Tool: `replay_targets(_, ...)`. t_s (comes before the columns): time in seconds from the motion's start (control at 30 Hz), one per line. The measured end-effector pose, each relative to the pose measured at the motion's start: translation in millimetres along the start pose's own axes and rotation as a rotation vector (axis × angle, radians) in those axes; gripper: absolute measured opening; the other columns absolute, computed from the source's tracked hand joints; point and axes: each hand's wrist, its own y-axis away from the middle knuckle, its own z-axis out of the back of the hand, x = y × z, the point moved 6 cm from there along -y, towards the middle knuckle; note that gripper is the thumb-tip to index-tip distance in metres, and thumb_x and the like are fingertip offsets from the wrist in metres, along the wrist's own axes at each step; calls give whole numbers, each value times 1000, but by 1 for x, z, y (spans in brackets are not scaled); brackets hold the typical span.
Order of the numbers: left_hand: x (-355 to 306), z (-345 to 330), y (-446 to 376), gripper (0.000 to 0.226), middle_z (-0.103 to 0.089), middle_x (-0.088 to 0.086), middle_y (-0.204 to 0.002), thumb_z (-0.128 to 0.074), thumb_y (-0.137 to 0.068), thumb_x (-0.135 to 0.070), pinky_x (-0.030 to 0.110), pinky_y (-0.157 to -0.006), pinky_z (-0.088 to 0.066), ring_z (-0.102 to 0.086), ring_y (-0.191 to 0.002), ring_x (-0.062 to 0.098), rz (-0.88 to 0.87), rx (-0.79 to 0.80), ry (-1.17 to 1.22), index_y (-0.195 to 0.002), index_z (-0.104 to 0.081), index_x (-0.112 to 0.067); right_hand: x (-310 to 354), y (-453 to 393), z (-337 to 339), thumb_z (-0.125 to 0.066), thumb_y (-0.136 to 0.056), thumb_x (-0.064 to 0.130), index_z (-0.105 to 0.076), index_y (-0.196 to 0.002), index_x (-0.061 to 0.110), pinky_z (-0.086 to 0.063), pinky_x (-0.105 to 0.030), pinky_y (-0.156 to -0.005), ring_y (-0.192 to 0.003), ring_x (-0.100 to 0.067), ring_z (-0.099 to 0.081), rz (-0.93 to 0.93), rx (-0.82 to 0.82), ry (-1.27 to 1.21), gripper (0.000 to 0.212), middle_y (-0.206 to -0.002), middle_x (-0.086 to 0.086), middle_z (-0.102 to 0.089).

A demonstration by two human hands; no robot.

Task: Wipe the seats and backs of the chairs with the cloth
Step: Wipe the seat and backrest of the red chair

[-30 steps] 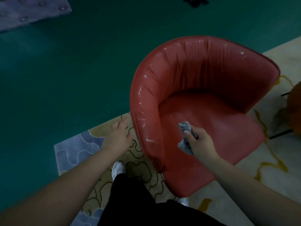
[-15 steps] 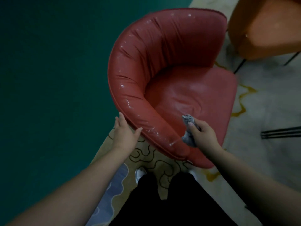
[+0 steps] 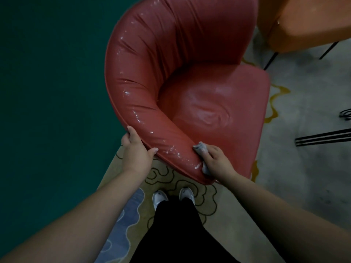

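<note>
cloth (image 3: 201,155) pinched in right hand (image 3: 216,160) against red chair (image 3: 182,76) rim; left hand (image 3: 135,151) grips the rim.

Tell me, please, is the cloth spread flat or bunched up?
Bunched up: the cloth is a wad in the right hand.

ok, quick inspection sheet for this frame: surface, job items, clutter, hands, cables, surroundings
Surface: patterned rug under the chair; green floor to the left.
Job's things: red chair, glossy, with wet-looking streaks along the curved back and smears on the seat; grey cloth bunched against the near end of the back.
Clutter: nothing seen.
Hands: left hand grips the outer rim of the back; right hand holds the cloth on the chair.
Cables: nothing seen.
Surroundings: orange chair upper right on thin dark legs; dark rods at right edge; white shoes below.
</note>
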Motion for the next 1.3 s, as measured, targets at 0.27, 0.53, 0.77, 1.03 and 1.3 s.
replay_targets(0.27, 0, -1, -3, 100, -11, 16, -149, -67, -87, -27, 27, -105, -30, -45, -121, 27, -8, -3, -44, -150, 9, -12, 21, 42, -12, -51, -95, 31, -46, -139, 28, -30, -27, -111, -136, -7, -34, 301, -133, 177, 44, -148, 9, -40)
replay_targets(0.53, 3, -3, -7, 101, -13, 15, -148, -68, -86, -30, 25, -104, -29, -44, -123, 27, -9, -26, -57, -151, 8, -13, 65, 20, -27, -50, -97, 25, -49, -138, 22, -25, -25, -112, -137, -13, -34, 460, -132, 204, 41, -150, 2, -37)
replay_targets(0.77, 10, -2, -4, 101, -16, 12, -148, -69, -85, -31, 19, -99, -23, -40, -126, 22, -16, -32, 7, -151, 5, -15, 30, 56, -16, -53, -95, 24, -48, -138, 22, -27, -33, -112, -135, -19, -35, 571, -129, 300, 44, -149, -4, -36)
replay_targets(1.03, 24, 10, -4, 87, -32, 3, -148, -74, -79, -27, 43, -104, -42, -53, -121, 22, -40, -121, 249, -149, -22, -26, 96, 15, -52, -54, -94, 32, -48, -138, 28, -31, -46, -109, -135, -28, -37, 708, -87, 459, 45, -152, -5, -33)
replay_targets(1.3, 30, 19, -15, 69, -46, 2, -133, -76, -77, -30, 40, -99, -44, -52, -113, 14, -11, -217, 316, -134, -37, -25, 88, 23, -42, -62, -90, 27, -55, -133, 21, -37, -45, -105, -126, -30, -46, 752, -131, 404, 44, -147, -8, -41)
